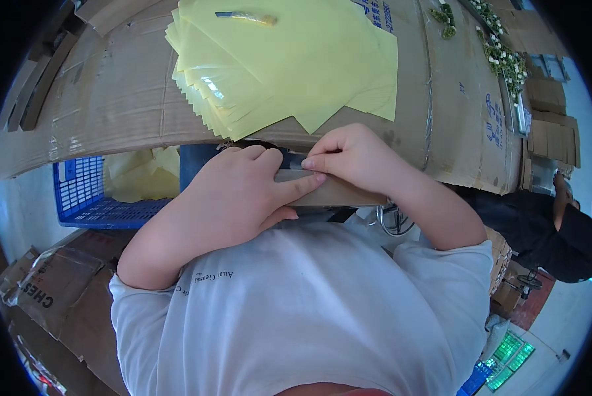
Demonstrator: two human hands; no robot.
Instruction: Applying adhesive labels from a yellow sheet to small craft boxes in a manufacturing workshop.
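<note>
At the near edge of the cardboard-covered table [131, 125], both of my hands are close together over a flat grey-brown piece [352, 193]. My left hand [243, 188] is closed around its left part. The index finger stretches across the top, the thumb shows below, and the other fingers curl at the table edge. My right hand [358, 158] pinches with thumb and forefinger beside the left fingertip; what lies in the pinch is too small to make out. A fanned stack of yellow sheets [296, 66] lies beyond my hands, with a small brush [246, 17] on top.
A blue plastic basket [78, 198] with yellow sheets inside stands at left, below the table edge. Small white-flowered sprigs [504, 59] lie at the far right. Cartons [553, 142] stack beyond. A person in dark clothes [540, 228] is at right. Wrapped cartons [58, 290] lie at lower left.
</note>
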